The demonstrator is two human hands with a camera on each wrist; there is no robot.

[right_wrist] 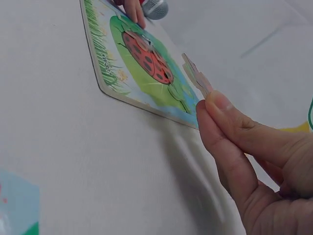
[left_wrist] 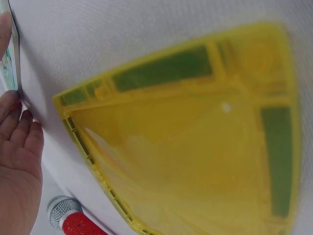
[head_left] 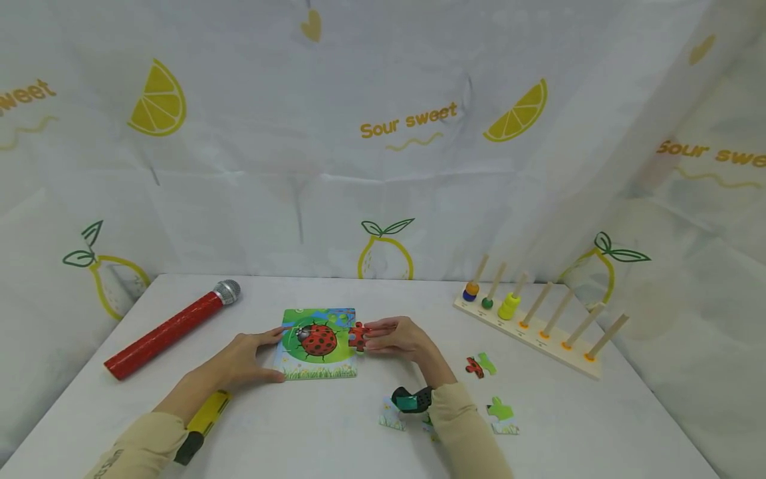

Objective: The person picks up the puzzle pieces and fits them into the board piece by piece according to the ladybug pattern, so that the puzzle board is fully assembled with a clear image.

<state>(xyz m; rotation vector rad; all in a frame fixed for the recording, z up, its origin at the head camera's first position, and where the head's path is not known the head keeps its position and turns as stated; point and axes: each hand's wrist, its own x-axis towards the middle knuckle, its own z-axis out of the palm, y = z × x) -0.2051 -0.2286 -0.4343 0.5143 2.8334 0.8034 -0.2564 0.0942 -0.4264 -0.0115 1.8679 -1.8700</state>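
Note:
A square ladybug puzzle board point(head_left: 320, 370) lies flat on the white table. My left hand point(head_left: 244, 362) rests at its left side, fingertips at the upper part of the edge and the thumb at the lower corner. Between thumb and fingertips my right hand point(head_left: 399, 338) pinches a red, black-spotted puzzle piece point(head_left: 358, 336), which overlaps the board's right edge in the head view. From the right wrist, the piece point(right_wrist: 196, 74) appears tilted and edge-on above the board point(right_wrist: 161, 100).
Several loose puzzle pieces point(head_left: 501, 408) lie to the right, some partly behind my right wrist. A peg rack with colored beads point(head_left: 532, 329) stands back right, a red microphone point(head_left: 167, 334) back left. A yellow translucent panel point(left_wrist: 181, 147) looms close in the left wrist view.

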